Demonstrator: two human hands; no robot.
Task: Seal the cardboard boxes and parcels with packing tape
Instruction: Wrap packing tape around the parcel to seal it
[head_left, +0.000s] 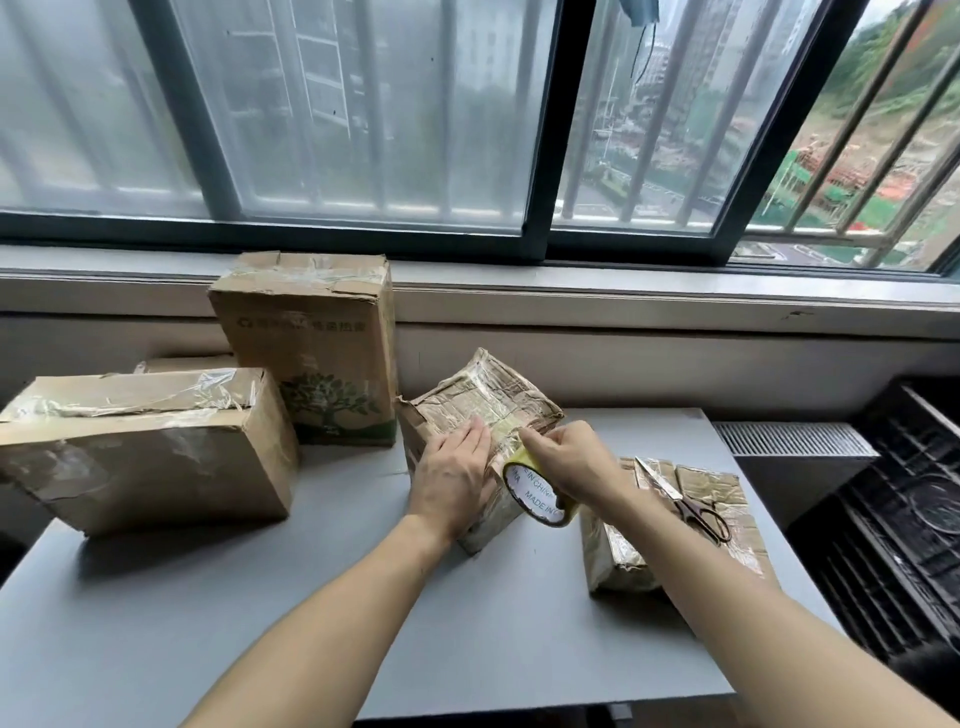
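On the grey surface (260, 623), right of a wide box (150, 447) and a tall box (311, 353), the left hand (452, 478) presses flat, fingers straight, on the crumpled middle parcel (483, 400), the right hand (571, 457) grips the tape roll (537, 496) against it, and scissors (680, 499) lie on another parcel (615, 564).

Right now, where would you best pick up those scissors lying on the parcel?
By the dark handle loops, coming down from above on the near right side. The scissors lie flat on the right-hand parcel with their blades pointing away, so the handles are the closer, blunt end.
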